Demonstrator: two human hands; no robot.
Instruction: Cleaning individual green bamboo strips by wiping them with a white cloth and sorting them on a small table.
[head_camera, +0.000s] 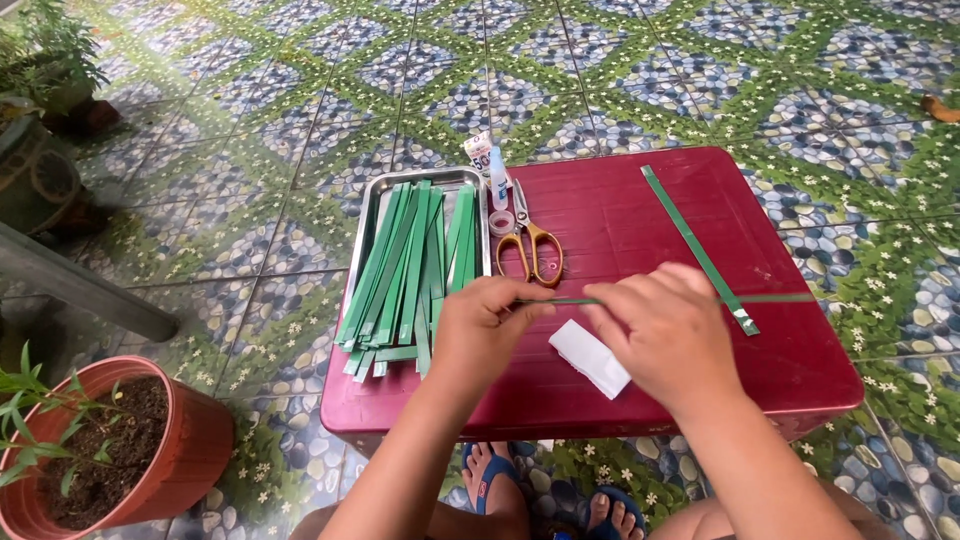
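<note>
Nearby, scissors (532, 245) beside strip tray (362, 238).

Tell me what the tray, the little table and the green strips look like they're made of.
Tray: likely stainless steel, with a dull silvery sheen and rolled rim. Table: probably moulded plastic, glossy dark red with rounded edges. Green strips: flat, thin and matte, possibly leaf or paper; the look leaves it open.

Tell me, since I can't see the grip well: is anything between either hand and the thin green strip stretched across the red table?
Nothing visible is. The left hand and right hand both pinch the green strip directly. The white paper piece lies below it on the red table, the scissors sit farther back, neither between.
</note>
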